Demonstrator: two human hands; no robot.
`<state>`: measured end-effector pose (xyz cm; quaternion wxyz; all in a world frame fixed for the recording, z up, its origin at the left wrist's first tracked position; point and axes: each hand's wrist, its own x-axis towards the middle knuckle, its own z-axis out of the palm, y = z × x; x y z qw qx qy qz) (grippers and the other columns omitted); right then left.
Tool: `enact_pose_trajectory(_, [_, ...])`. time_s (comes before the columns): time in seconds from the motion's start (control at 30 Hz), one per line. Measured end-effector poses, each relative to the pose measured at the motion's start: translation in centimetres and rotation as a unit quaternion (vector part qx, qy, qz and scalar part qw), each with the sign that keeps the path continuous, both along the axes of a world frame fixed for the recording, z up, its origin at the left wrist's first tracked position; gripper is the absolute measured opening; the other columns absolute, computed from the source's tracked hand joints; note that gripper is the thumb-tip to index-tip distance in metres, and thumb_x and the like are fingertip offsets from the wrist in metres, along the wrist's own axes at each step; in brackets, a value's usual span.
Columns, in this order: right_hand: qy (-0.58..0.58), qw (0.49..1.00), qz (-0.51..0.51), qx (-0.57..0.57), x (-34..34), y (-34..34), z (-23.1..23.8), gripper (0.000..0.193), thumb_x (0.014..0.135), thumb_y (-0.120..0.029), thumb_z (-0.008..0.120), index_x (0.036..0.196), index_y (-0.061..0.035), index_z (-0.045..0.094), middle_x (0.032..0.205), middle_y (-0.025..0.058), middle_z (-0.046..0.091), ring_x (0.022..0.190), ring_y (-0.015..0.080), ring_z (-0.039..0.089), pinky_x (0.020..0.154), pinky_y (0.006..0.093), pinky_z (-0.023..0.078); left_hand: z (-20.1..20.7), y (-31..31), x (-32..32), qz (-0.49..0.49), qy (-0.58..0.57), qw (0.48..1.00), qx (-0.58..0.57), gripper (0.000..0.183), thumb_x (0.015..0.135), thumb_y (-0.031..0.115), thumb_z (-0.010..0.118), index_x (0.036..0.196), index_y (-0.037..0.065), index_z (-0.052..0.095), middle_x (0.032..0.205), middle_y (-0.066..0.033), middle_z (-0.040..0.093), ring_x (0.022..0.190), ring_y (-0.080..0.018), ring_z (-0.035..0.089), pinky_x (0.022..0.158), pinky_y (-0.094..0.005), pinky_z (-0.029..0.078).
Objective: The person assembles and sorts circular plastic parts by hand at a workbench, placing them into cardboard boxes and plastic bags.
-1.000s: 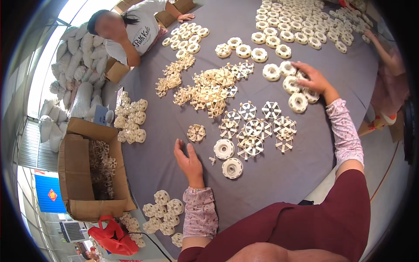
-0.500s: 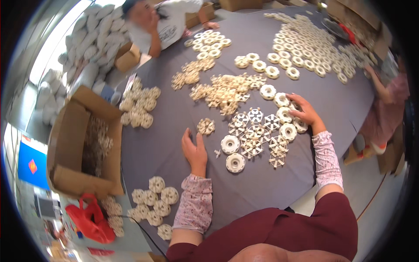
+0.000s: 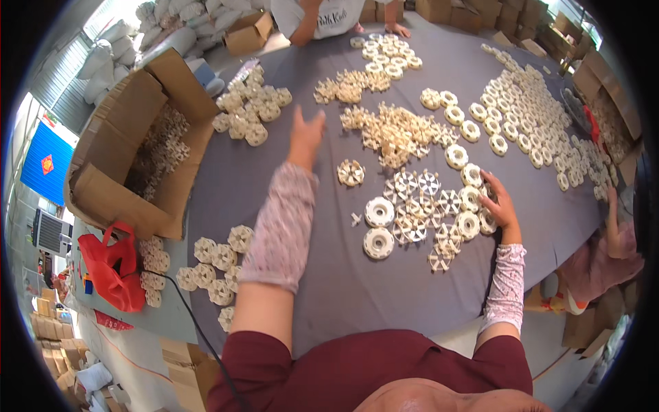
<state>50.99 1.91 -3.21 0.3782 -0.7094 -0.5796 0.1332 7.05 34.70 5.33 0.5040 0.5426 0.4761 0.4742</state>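
My left hand [image 3: 305, 136] reaches out over the grey cloth table [image 3: 274, 185], fingers apart and holding nothing, between a group of cream wheel parts [image 3: 250, 110] and a heap of small cream pieces [image 3: 395, 134]. My right hand [image 3: 495, 202] rests with spread fingers on cream ring discs [image 3: 470, 202] that it has pulled beside a cluster of spoked wheel pieces [image 3: 419, 202]. Two white discs [image 3: 379, 226] lie near the front of that cluster. A single spoked wheel [image 3: 351, 172] sits apart, near my left forearm.
An open cardboard box [image 3: 137, 158] with cream parts stands at the left. A red bag [image 3: 113, 264] and more wheel parts [image 3: 213, 257] lie at the table's near left edge. Rows of ring discs [image 3: 528, 117] cover the far right. Another person [image 3: 319, 14] works opposite; a hand [image 3: 611, 199] shows at the right.
My left hand lifted from beside the white discs and stretched far forward. My right hand drew several ring discs back toward the spoked cluster. The view swung left and down.
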Motion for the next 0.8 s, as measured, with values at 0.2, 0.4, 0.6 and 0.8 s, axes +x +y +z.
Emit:
enact_pose_trajectory(0.2, [0.008,1.000,0.008,-0.005,-0.5,1.0,0.8,0.073,0.089,-0.035,0.077,0.156,-0.0125,0.059,0.160,0.0170,0.058,0.156,0.0362,0.046,0.126,0.0469,0.037,0.6,-1.6,-0.6,-0.036,0.002,0.999,0.026,0.086,0.101,0.022,0.077,0.166,-0.005,0.029,0.099,-0.0088,0.074,0.078,-0.0106,0.061,0.069,-0.0277,0.052])
enact_pose_trajectory(0.4, [-0.010,1.000,0.013,0.000,0.2,0.2,0.6,0.071,0.092,-0.033,0.074,0.158,-0.0138,0.058,0.162,0.0160,0.057,0.157,0.0357,0.045,0.128,0.0462,0.036,-6.2,-16.2,-2.6,-0.099,0.076,0.986,0.107,0.081,0.095,0.019,0.082,0.160,-0.005,0.040,0.114,-0.0129,0.071,0.097,-0.0179,0.067,0.085,-0.0331,0.057])
enact_pose_trajectory(0.6, [-0.035,0.999,0.013,0.003,-0.5,0.2,1.0,0.071,0.092,-0.041,0.077,0.156,-0.0141,0.060,0.158,0.0185,0.059,0.155,0.0364,0.047,0.125,0.0477,0.039,-6.0,-22.2,-4.8,-0.090,0.217,0.946,0.223,0.084,0.092,0.020,0.084,0.161,-0.001,0.042,0.135,-0.0180,0.063,0.119,-0.0287,0.062,0.102,-0.0418,0.051])
enact_pose_trajectory(0.8, [-0.054,0.998,0.010,-0.006,-0.4,0.4,1.0,0.071,0.092,-0.036,0.077,0.158,-0.0153,0.058,0.161,0.0149,0.057,0.154,0.0353,0.047,0.127,0.0471,0.037,-5.5,-23.3,-3.9,-0.122,0.284,0.900,0.307,0.099,0.085,0.036,0.091,0.161,-0.002,0.040,0.153,-0.0236,0.048,0.140,-0.0407,0.049,0.117,-0.0510,0.040])
